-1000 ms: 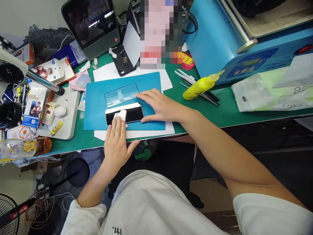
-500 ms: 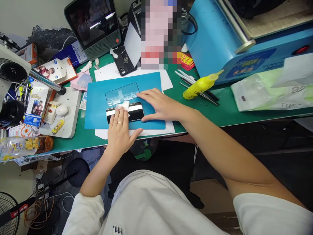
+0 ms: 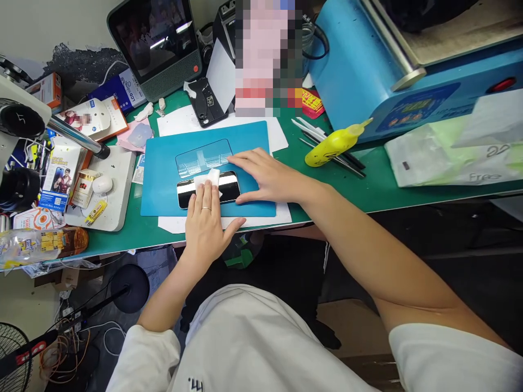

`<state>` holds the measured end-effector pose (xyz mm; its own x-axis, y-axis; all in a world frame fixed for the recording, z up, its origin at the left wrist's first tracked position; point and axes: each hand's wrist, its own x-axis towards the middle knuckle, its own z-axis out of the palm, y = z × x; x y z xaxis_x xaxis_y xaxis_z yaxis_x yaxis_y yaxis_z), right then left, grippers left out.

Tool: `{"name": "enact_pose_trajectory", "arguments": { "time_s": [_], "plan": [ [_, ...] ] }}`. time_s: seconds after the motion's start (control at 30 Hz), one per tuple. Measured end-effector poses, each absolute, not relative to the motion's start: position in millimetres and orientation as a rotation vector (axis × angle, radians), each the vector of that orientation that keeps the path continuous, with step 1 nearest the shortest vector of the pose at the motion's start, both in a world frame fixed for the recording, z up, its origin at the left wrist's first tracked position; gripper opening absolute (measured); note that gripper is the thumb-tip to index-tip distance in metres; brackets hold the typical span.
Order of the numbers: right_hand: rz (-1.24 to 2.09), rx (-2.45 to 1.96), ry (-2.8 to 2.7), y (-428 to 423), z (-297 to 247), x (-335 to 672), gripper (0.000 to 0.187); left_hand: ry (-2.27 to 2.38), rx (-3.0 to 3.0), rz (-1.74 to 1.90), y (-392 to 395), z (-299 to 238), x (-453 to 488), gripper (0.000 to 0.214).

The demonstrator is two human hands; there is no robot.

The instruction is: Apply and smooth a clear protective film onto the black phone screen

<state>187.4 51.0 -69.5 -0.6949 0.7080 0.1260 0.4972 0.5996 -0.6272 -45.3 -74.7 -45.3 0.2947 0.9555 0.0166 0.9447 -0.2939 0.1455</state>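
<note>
A phone (image 3: 229,188) with a dark, glossy face lies on a blue mat (image 3: 159,188). My left hand (image 3: 205,218) rests on it with fingers stretched flat, pressing a folded white wipe (image 3: 212,177) against the face. A ring shows on one finger. Just beyond the phone lies a clear glass panel with a thin black border (image 3: 190,158). My right hand (image 3: 267,177) is open at the right end, its thumb by the phone's edge and its fingertips at the corner of the panel. Whether those fingertips touch the panel I cannot tell.
White paper (image 3: 278,133) lies under the mat. To the right are a yellow squeeze bottle (image 3: 333,147), several slim tools (image 3: 312,130) and a blue machine (image 3: 347,65). Boxes (image 3: 61,174) and a microscope-like stand (image 3: 77,133) crowd the left. A screen (image 3: 155,38) stands behind.
My left hand has slid a little to the right along the phone, taking the white wipe with it. My right hand has stayed almost in place.
</note>
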Motion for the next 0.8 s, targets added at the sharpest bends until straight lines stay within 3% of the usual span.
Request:
{"name": "enact_pose_trajectory", "arguments": {
  "time_s": [0.47,0.8],
  "plan": [
    [0.799,-0.973,-2.466,50,-70,187,0.113,1.776,2.467,0.085,-110,-41,-46,0.094],
    [0.802,-0.992,-2.48,49,-66,187,0.114,1.753,2.465,0.119,-85,-41,-37,0.094]
  ]
}}
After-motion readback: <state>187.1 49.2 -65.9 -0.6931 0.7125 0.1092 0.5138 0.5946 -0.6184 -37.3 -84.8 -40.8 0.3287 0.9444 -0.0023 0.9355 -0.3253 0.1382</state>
